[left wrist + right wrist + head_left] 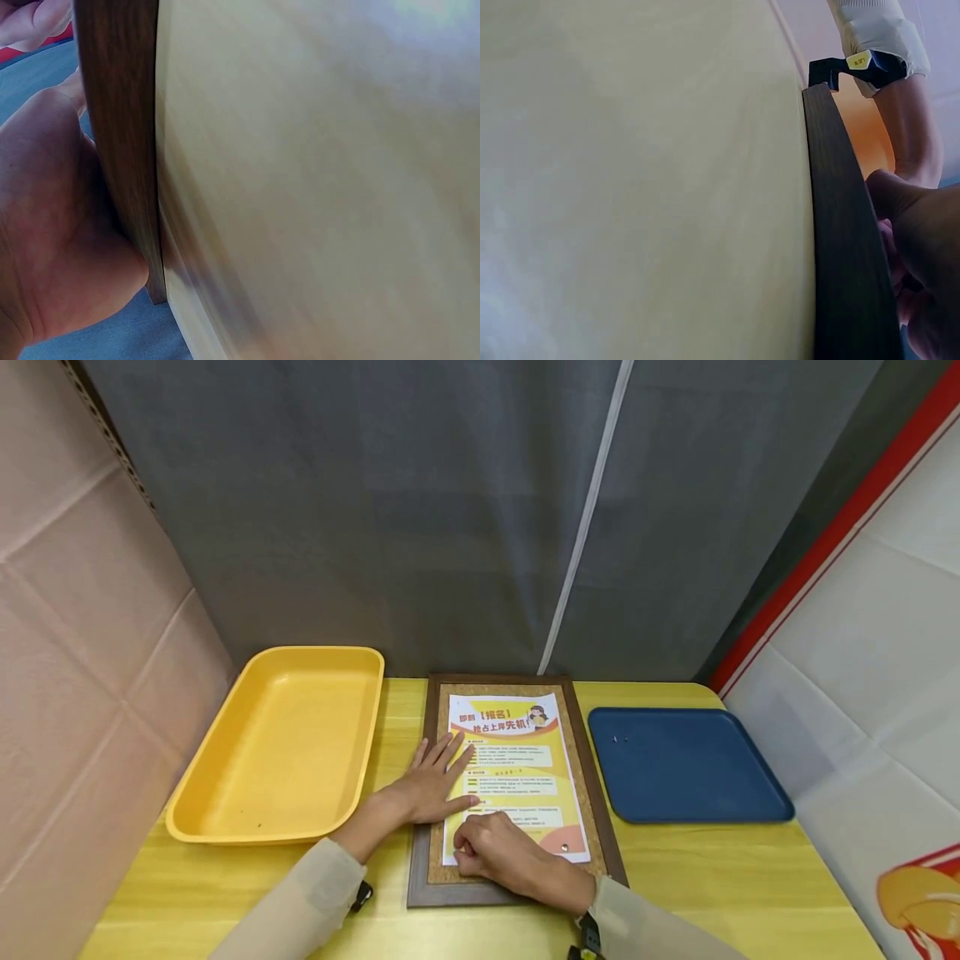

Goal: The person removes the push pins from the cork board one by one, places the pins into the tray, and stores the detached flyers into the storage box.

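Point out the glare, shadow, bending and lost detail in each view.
Head view: fairly even light, the finest print on the poster too small to read; left wrist view: bright glare at the upper right of the tabletop, the wooden frame looking bowed; right wrist view: right hand dark, tabletop pale and washed out.

Left hand (435, 785) splayed, right hand (498, 852) curled

On the rectangular brown wood-framed corkboard (459, 895), the bare, curled right hand (506, 852) hid part of the yellow-and-white rectangular paper poster (525, 787); tiny pale specks (615, 739) on the dark-blue rectangular plastic tray (693, 772), right of the corkboard, were unidentifiable.
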